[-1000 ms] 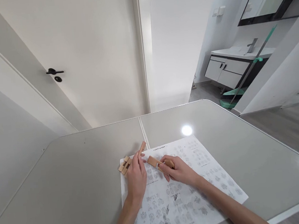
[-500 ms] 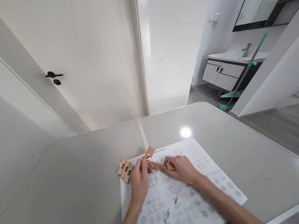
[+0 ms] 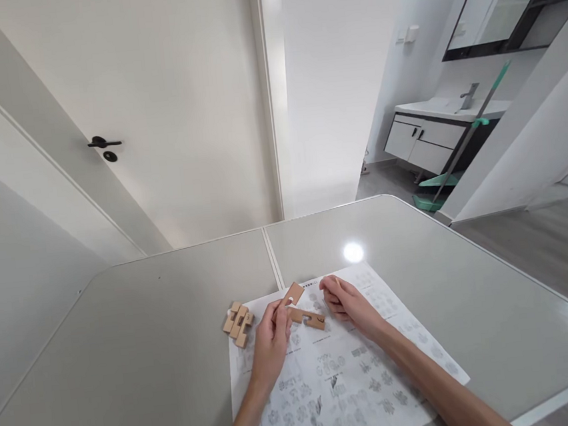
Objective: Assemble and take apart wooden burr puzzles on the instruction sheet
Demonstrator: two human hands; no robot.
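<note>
My left hand [image 3: 270, 331] is closed on a flat notched wooden puzzle piece [image 3: 296, 293], which sticks out past the fingertips, tilted up to the right. Just below it, a second notched wooden piece [image 3: 315, 320] with a dark mark near its end reaches out from beside the same fingers. I cannot tell whether that one is gripped too or lies on the printed sheet [image 3: 344, 374]. My right hand [image 3: 346, 304] is curled shut above the sheet, apart from both pieces. Whatever it may hold is hidden by the fingers.
Left of my left hand, a small cluster of interlocked wooden pieces [image 3: 238, 323] sits at the sheet's upper left corner. All this rests on a grey table [image 3: 127, 362] with a seam. Beyond are a closed door [image 3: 194, 114] and a washbasin cabinet [image 3: 422, 136].
My right hand has let go of the marked wooden piece and moved up and right, curling closed. The left hand with its piece has shifted slightly right.
</note>
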